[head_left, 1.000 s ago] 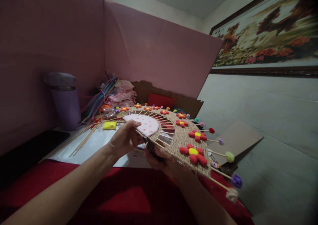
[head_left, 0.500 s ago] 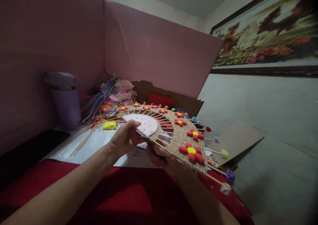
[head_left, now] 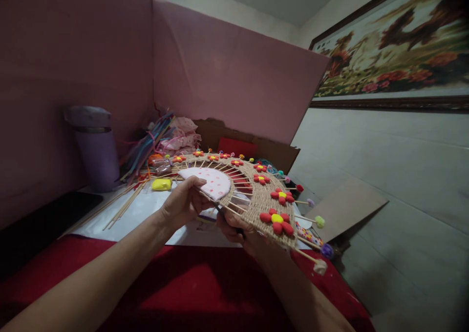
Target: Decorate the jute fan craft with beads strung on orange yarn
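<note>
A half-round woven twine fan [head_left: 249, 202] with stick ribs is held up over the table. Red clay flowers with yellow centres dot its band, and small coloured pom-poms tip the sticks along the rim. At its middle is a white half-circle of cloth [head_left: 210, 181] with pink spots. My left hand [head_left: 186, 197] pinches the straight edge of this cloth part, thumb on top. Under the fan, my right hand [head_left: 234, 227] is closed around dark-handled scissors [head_left: 220, 210], with the blades near the fan's lower edge. The fan hides part of that hand and of the scissors.
A purple tumbler [head_left: 95, 151] stands at the left beside a dark flat object [head_left: 51, 224]. Pipe cleaners [head_left: 148, 144], thin sticks [head_left: 126, 207] and a yellow clay packet [head_left: 161, 184] lie behind. A cardboard sheet [head_left: 348, 207] leans at the right. Red cloth [head_left: 176, 283] covers the front.
The fan has shifted slightly left, its right end most visibly. Both hands keep their hold, and the scissors' dark part beneath the fan shows at a slightly different angle.
</note>
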`<state>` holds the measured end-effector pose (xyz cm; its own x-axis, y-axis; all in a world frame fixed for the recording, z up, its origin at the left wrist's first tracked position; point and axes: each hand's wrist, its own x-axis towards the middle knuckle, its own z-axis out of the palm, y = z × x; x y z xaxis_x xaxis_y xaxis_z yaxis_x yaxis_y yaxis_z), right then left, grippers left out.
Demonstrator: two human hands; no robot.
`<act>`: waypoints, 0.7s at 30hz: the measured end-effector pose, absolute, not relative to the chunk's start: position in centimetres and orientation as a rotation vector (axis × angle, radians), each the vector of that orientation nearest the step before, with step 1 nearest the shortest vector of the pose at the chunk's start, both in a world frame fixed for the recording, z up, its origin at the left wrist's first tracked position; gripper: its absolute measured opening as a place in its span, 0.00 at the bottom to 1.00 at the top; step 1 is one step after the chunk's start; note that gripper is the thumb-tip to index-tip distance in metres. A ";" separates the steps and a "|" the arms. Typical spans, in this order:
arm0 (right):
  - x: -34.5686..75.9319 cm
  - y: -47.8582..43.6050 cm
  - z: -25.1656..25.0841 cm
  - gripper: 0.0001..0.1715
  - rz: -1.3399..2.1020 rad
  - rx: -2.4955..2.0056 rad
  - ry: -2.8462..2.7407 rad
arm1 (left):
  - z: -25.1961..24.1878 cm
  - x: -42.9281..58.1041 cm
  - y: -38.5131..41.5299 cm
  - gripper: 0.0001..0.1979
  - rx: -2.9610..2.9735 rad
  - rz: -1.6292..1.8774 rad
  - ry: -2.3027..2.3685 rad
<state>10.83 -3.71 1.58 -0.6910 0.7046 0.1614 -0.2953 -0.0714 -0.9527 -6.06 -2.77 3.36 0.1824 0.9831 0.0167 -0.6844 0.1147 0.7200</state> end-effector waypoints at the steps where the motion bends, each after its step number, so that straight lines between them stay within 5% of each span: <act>1: 10.8 -3.8 1.7 0.21 1.820 -0.461 -1.510 | 3.4 -6.1 -2.8 0.09 0.677 1.311 0.536; 21: 11.1 -3.3 0.8 0.21 1.471 -0.766 -1.950 | 3.9 -6.1 -3.0 0.10 0.625 1.356 0.511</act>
